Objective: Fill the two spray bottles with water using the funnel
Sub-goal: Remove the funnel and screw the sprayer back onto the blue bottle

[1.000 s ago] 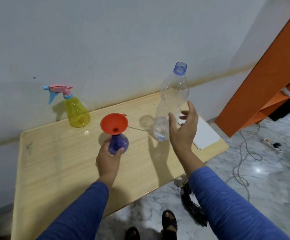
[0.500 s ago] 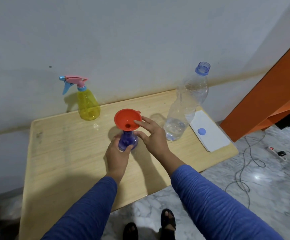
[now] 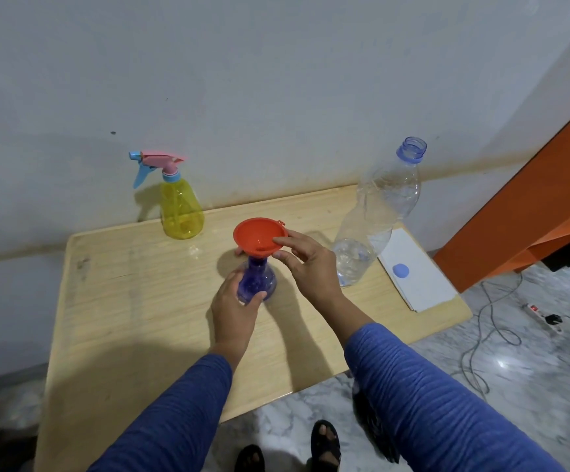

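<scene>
Head view: on the pale wooden table (image 3: 113,301), the left hand (image 3: 234,310) grips the blue translucent plastic spray bottle (image 3: 257,281); the right hand (image 3: 305,267) pinches the orange plastic funnel (image 3: 259,237) seated in its neck. Behind the funnel, the capped yellow plastic spray bottle (image 3: 181,212) looks finished; beside it, the clear plastic water bottle (image 3: 375,226) is nearly empty, suggesting little remains.

You are looking at a pale grey wall (image 3: 242,80) that is showing a yellowish stain line running along behind the light wooden surface (image 3: 133,301). The surface is sitting pushed up against that wall, its near edge casting shade. An orange cabinet (image 3: 529,199) is standing at the right, leaning into view at an angle. Below, the grey marbled floor (image 3: 532,386) is catching a bright glint of light. A grey cable (image 3: 481,338) is trailing across the floor toward a white power strip (image 3: 542,313) lying near the cabinet.
</scene>
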{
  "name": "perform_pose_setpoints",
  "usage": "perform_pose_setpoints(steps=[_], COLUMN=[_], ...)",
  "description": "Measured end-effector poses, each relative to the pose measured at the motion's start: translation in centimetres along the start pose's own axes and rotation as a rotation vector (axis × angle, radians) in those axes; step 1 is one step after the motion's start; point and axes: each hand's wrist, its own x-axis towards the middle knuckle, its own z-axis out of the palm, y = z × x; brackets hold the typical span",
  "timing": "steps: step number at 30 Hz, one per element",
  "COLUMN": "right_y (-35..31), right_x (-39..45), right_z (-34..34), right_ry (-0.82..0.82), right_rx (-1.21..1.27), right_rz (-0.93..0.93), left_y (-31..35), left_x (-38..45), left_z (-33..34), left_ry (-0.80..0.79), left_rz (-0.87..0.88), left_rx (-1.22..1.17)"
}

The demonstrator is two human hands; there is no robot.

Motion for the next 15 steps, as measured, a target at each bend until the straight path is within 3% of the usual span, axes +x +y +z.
perform_pose_setpoints(steps=[8,15], right_y=[-1.2,-1.5], right_x=[1.4,5.0], right_z=[-0.7,-0.9], right_ry=[-0.073,-0.037], right_rx=[0.04,0.162], right_rz=[0.002,0.063], left_y=[-0.5,-0.7], left_x=[0.1,0.0], left_z=[0.0,0.0], left_ry=[-0.006,0.032], left_rz=[0.016,0.021], left_rx=[0.017,-0.011])
